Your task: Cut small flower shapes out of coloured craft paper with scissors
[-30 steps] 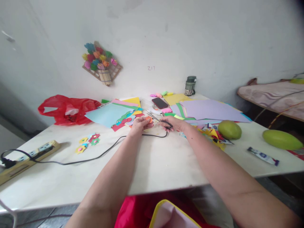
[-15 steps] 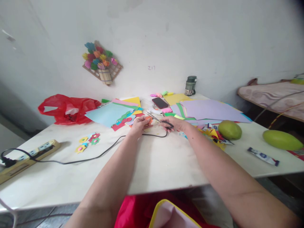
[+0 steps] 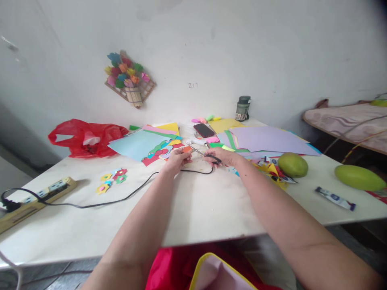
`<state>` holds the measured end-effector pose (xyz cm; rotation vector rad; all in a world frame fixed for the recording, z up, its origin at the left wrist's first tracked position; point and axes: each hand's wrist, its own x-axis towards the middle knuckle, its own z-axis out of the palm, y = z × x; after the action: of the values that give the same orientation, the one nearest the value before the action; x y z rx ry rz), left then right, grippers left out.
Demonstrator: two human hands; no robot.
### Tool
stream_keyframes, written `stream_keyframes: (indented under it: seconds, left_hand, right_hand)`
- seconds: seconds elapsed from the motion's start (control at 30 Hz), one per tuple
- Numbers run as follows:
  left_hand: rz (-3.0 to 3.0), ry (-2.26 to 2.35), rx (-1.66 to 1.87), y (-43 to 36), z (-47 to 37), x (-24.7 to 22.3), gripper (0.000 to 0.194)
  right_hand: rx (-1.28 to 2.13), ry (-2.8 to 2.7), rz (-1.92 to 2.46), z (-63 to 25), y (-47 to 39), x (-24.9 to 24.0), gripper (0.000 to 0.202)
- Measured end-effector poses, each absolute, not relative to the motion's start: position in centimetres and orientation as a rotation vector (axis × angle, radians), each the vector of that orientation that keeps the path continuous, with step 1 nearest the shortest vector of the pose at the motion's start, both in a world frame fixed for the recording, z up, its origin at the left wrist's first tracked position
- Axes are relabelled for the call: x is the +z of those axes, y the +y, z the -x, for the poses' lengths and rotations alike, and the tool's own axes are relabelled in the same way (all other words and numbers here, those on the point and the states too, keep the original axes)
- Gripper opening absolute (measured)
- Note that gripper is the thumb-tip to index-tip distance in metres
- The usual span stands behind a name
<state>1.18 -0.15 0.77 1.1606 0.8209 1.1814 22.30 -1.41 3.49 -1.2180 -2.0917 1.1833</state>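
Observation:
Near the middle of the white table (image 3: 208, 209), my left hand (image 3: 178, 159) pinches a small piece of orange paper (image 3: 187, 149). My right hand (image 3: 218, 156) is closed around the black handles of a pair of scissors (image 3: 197, 150), whose blades point left toward the orange paper. Cut scraps in red, blue and green (image 3: 160, 152) lie just behind my left hand. Several small paper flowers (image 3: 120, 177) rest on the table at the left. A dark phone (image 3: 203, 130) lies behind the scissors.
A red plastic bag (image 3: 87, 139), a power strip (image 3: 39, 201) and a black cord (image 3: 121, 200) occupy the left. Coloured sheets (image 3: 269, 137), a bottle (image 3: 242, 108), two green fruits (image 3: 292, 165) and a glue tube (image 3: 335, 198) are at the right.
The orange paper has shifted slightly left and down with my left hand's fingers. The scissor blades, spread before, now look nearly closed.

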Motion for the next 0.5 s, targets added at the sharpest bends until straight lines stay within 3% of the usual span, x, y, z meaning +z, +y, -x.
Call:
stream_keyframes:
  seconds: [0.5]
  left_hand:
    - [-1.2,0.832,1.012,-0.78,-0.96,1.36,0.023]
  right_hand:
    - [1.138,-2.136,1.246,-23.12,-0.6,2.89,0.017]
